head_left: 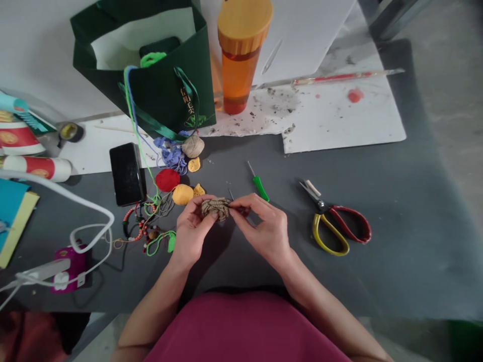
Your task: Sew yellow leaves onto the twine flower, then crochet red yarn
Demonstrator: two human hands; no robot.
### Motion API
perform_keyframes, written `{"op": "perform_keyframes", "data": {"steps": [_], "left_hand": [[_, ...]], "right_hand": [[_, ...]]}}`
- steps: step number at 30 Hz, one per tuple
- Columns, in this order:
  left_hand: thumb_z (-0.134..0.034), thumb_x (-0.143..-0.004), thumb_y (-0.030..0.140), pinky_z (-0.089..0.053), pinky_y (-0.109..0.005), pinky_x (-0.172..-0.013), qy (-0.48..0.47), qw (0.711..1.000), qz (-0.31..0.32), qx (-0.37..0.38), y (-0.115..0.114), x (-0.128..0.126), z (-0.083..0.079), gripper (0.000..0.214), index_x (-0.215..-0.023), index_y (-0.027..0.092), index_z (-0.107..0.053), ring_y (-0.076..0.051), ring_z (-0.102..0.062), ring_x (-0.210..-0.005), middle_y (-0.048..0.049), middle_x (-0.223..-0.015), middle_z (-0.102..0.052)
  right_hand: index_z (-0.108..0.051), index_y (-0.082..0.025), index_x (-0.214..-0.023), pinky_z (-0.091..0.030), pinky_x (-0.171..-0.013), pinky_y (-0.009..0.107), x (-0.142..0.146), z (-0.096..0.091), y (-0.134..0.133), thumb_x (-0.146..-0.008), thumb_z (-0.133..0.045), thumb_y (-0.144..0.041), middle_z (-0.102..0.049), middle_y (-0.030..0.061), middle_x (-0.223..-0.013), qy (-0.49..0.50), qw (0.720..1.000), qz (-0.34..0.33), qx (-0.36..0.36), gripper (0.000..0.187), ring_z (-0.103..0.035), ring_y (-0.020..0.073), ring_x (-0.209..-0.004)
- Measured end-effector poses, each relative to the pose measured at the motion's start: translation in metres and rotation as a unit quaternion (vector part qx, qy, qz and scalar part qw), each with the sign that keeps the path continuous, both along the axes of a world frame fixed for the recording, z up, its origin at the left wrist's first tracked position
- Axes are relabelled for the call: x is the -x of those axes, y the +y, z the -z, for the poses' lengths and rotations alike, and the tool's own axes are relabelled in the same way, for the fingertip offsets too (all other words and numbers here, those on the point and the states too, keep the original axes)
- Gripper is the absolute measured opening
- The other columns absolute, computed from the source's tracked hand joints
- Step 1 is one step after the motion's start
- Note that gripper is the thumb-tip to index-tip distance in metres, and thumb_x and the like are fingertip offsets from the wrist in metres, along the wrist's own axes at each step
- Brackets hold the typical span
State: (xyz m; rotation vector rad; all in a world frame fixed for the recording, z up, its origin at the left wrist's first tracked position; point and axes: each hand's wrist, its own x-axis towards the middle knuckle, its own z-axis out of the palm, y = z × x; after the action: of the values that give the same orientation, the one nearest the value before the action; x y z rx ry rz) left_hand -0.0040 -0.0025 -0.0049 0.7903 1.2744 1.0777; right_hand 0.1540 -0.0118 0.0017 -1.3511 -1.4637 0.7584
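- Magenta-clad lap (245, 327) filled the 6 o'clock edge, and both bare forearms reached up from it.
- Above it, the left hand (192, 229) and the right hand (264, 226) met near the centre, over the grey worktop (396, 226).
- Between them sat the small beige-brown crocheted yarn piece (216, 207). The left hand pinched it between thumb and fingertips, and the right hand pinched its 3 o'clock edge with fingers drawn together.
- At 12 o'clock of that piece a thin metal tip (231, 194) stuck out; I could not tell which hand held it.
- At 1 o'clock of the hands lay the green-handled crochet hook (259, 185), just beside the right hand.
- At 3 o'clock, apart from the hands, lay the scissors with one yellow and one red handle (335, 221), blades aimed toward 10 o'clock.
- At 10 o'clock of the hands lay the yellow crocheted ball (182, 194) and the red crocheted disc (167, 179), with the black phone (127, 173) further out.
- At 11 o'clock stood the dark green fabric bag (151, 75), and at 12 o'clock the orange plastic bottle (239, 55), just beside it.
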Motion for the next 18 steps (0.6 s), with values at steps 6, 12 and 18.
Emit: {"op": "perform_keyframes", "data": {"steps": [6,12,18], "left_hand": [[-0.083,-0.071,0.022,-0.057,-0.026,-0.081,0.009,1.0,0.01,-0.012,-0.0009,0.0013,0.0006,0.027,-0.098,0.022,-0.075,-0.015,-0.071,-0.086,-0.0024,-0.094,-0.077],[-0.084,-0.072,0.024,-0.057,-0.027,-0.08,0.016,1.0,0.011,-0.012,0.0003,0.0018,0.0006,0.028,-0.098,0.021,-0.074,-0.015,-0.07,-0.086,-0.0023,-0.093,-0.076],[-0.083,-0.072,0.025,-0.057,-0.029,-0.082,0.028,1.0,0.014,0.004,-0.0006,0.0015,-0.0026,0.029,-0.099,0.02,-0.073,-0.017,-0.07,-0.088,-0.0036,-0.095,-0.076]], "right_hand": [[-0.072,-0.022,-0.087,-0.06,-0.063,0.025,0.0007,0.0015,-0.0012,-0.087,-0.066,-0.01,-0.076,0.0004,-0.08,0.003,0.999,0.019,0.034,0.014,-0.071,0.0136,-0.068],[-0.072,-0.021,-0.087,-0.06,-0.063,0.024,0.0023,0.0017,-0.0023,-0.087,-0.066,-0.011,-0.076,0.0006,-0.078,0.009,0.999,0.029,0.038,0.012,-0.071,0.0128,-0.067],[-0.071,-0.022,-0.085,-0.06,-0.062,0.026,0.0022,0.001,-0.0007,-0.088,-0.064,-0.011,-0.075,0.0014,-0.079,0.013,0.999,0.018,0.03,0.013,-0.07,0.0139,-0.067]]}}
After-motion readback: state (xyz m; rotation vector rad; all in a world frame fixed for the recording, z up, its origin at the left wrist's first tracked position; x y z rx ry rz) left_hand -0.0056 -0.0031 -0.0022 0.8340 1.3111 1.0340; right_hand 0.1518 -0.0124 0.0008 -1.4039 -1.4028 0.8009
